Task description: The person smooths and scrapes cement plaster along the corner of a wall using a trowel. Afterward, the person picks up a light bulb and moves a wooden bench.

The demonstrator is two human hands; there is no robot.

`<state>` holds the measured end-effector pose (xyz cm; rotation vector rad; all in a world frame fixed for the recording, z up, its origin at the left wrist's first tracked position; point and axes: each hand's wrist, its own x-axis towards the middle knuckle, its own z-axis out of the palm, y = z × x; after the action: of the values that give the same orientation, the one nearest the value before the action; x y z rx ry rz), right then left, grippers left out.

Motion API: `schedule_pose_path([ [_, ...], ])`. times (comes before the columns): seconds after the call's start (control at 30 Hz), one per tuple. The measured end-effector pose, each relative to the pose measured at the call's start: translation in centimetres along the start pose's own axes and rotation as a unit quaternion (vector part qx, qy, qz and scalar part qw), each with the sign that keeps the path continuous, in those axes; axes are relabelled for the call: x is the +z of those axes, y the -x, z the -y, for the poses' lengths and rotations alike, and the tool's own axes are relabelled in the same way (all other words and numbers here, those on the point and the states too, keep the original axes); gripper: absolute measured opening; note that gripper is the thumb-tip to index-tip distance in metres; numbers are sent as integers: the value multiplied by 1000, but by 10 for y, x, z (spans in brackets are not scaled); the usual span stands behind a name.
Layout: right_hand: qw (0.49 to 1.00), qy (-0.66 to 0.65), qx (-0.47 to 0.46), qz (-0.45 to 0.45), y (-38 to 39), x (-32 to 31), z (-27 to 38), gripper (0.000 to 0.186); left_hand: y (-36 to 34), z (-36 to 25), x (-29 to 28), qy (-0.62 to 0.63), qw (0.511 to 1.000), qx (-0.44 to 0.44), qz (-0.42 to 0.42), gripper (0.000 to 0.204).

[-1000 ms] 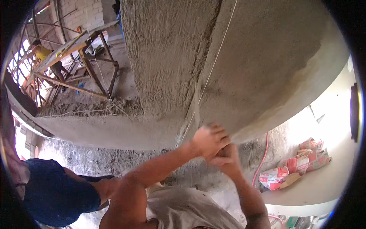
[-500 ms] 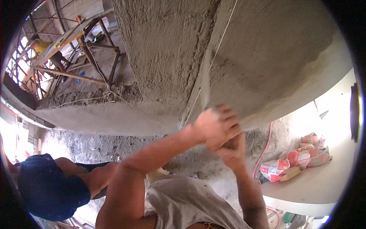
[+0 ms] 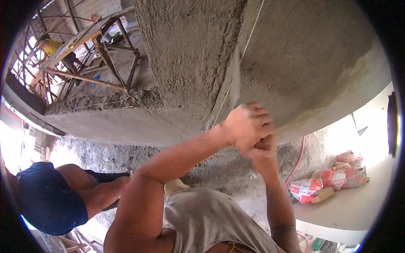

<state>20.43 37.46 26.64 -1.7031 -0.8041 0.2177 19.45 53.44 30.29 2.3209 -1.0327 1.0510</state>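
Note:
My left hand (image 3: 249,126) is closed, its fingers curled over at the edge of the rough grey cement surface. Just below it, my right hand (image 3: 265,154) is closed too, and the two hands touch. A pale, narrow, straight-edged bar (image 3: 236,84) runs from the hands up along the groove between two cement faces. Its lower end is hidden in the grip, so its exact kind cannot be told. Beside the bar, a taut white string (image 3: 251,38) crosses the cement surface (image 3: 295,63) at a slant. The cement looks damp and darker on the right.
Another person in dark blue clothing (image 3: 50,198) is close on my left. Farther off, a person in yellow (image 3: 52,46) is by a wooden trestle frame (image 3: 84,78). Red-and-white bags (image 3: 331,179) lie at the right, near a red hose (image 3: 295,168).
Both hands have moved slightly up and to the right in the picture, still together. The whole view has also shifted a little.

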Motion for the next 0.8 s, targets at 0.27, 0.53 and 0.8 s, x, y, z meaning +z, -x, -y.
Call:
schedule_pose_path([
  [0.27,984,62,106,127,141,65,-172,16,188,-97,133,155,889,-366,228,34],
  [0.53,975,32,47,214,151,62,-182,11,194,-124,139,118,879,-424,182,38],
  [0.8,989,72,-93,91,90,18,-123,15,119,-75,111,-7,969,-232,82,45],
])
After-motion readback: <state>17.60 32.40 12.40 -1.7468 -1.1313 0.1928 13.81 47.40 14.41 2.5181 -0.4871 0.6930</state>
